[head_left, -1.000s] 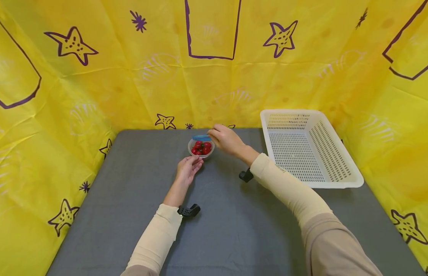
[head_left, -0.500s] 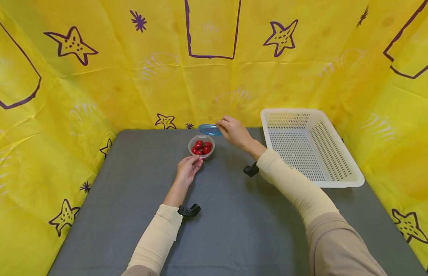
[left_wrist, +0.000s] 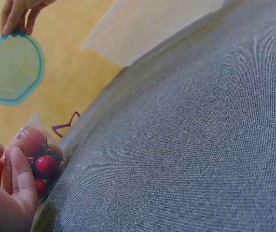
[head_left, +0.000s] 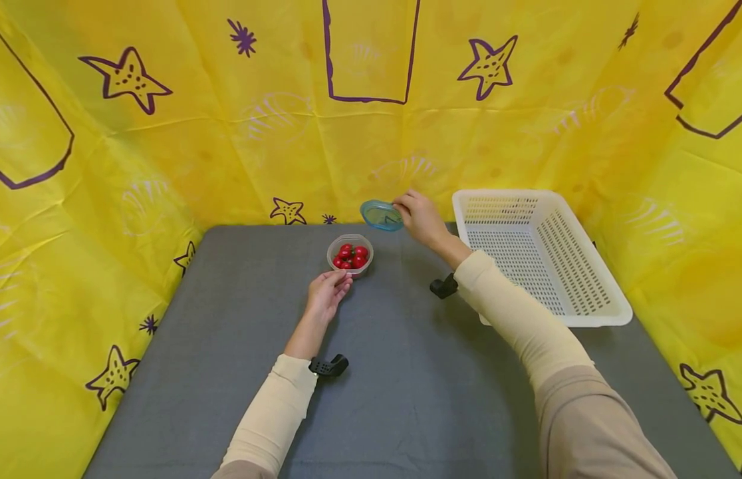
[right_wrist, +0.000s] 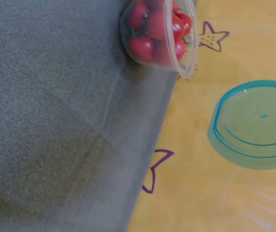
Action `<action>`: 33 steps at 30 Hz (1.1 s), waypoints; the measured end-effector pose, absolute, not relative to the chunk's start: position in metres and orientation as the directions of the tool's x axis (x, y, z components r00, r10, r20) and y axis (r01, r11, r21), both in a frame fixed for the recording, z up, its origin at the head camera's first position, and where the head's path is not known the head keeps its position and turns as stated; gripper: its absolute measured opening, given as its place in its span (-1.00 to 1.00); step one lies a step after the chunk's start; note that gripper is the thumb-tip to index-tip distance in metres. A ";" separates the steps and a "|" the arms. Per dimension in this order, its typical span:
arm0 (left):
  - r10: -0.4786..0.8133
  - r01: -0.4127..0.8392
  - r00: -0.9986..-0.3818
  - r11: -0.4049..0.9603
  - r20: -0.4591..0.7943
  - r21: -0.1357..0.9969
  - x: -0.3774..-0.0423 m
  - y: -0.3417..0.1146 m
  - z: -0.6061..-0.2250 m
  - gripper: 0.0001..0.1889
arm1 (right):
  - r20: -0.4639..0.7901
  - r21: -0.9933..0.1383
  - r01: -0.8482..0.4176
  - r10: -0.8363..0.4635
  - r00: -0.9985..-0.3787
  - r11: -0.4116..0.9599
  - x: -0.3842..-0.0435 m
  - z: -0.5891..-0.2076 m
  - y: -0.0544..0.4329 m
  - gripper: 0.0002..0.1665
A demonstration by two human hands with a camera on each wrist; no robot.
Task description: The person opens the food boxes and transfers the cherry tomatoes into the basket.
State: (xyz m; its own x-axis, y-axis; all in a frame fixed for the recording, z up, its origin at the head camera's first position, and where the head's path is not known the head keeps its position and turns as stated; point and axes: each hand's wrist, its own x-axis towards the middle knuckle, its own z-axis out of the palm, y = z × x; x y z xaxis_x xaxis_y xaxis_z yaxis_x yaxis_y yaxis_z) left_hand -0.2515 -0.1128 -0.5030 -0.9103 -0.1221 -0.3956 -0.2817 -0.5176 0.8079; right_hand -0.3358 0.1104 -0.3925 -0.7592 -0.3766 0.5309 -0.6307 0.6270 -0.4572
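A small clear plastic container stands on the grey table, holding several red cherry tomatoes. My left hand pinches its near rim between thumb and fingers; in the left wrist view these fingers partly cover the container's side. Up and to the right of the container, my right hand pinches a translucent blue lid by its edge. The lid hangs tilted in the air, apart from the container. In the right wrist view the lid shows its broad face, and only a fingertip of that hand is visible.
A white perforated plastic basket sits at the back right of the grey table, beyond my right forearm. A yellow cloth with purple starfish drawings surrounds the table at the back and sides.
The right hand has lifted the lid up and to the right, away from the container, and the lid has tilted to show its face. The left hand and container have stayed put.
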 end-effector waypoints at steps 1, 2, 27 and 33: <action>-0.123 -0.282 -0.910 -0.518 -0.396 0.808 -0.252 -0.113 -0.503 -0.97 | 0.531 -0.465 -0.626 -0.369 -0.763 0.627 -0.337 -0.392 0.111 -0.78; -0.122 -0.282 -0.911 -0.514 -0.394 0.810 -0.252 -0.113 -0.504 -0.97 | 0.531 -0.471 -0.621 -0.361 -0.767 0.626 -0.338 -0.391 0.112 -0.78; -0.133 -0.291 -0.905 -0.499 -0.404 0.816 -0.249 -0.111 -0.504 -0.95 | 0.203 -0.529 -0.371 -0.311 -0.929 0.763 -0.365 -0.389 0.130 -0.74; -0.133 -0.267 -0.914 -0.514 -0.384 0.815 -0.250 -0.112 -0.504 -0.94 | 0.048 -0.503 -0.304 -0.325 -0.945 0.809 -0.371 -0.398 0.127 -0.69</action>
State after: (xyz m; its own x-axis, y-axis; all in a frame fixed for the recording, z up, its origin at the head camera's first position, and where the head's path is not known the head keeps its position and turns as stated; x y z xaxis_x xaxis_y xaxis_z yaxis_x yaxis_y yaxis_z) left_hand -0.2500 -0.1116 -0.5043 -0.9139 -0.1328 -0.3835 -0.2674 -0.5139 0.8151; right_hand -0.3710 0.1270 -0.3979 -0.9446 -0.3245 0.0484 -0.3037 0.8090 -0.5033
